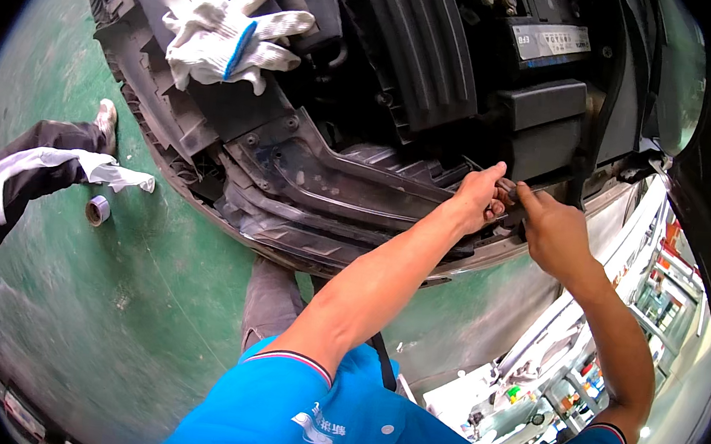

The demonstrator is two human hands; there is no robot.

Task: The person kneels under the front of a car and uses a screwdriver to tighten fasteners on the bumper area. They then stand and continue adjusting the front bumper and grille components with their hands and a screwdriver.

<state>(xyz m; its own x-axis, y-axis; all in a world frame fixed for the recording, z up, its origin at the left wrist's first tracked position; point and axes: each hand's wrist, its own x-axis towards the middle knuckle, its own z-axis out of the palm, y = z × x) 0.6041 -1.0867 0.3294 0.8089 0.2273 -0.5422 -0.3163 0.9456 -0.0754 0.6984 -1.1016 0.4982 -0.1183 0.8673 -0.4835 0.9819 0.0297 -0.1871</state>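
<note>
Both of my hands meet at the front edge of a car's open engine bay, beside the black battery box. My left hand is closed, its fingers curled around something small, mostly hidden by the fingers. Right against it, my right hand is closed in a pinch, thumb and forefinger on a small greyish piece between the two hands. I cannot tell what kind of piece it is. Just left of my hands runs the dark front frame of the car, dusty and bare.
White work gloves with a blue cuff band lie on the front trim. The battery sits behind the box. At left, a person in dark trousers is on the green floor, near a roll of tape. Shelving stands at right.
</note>
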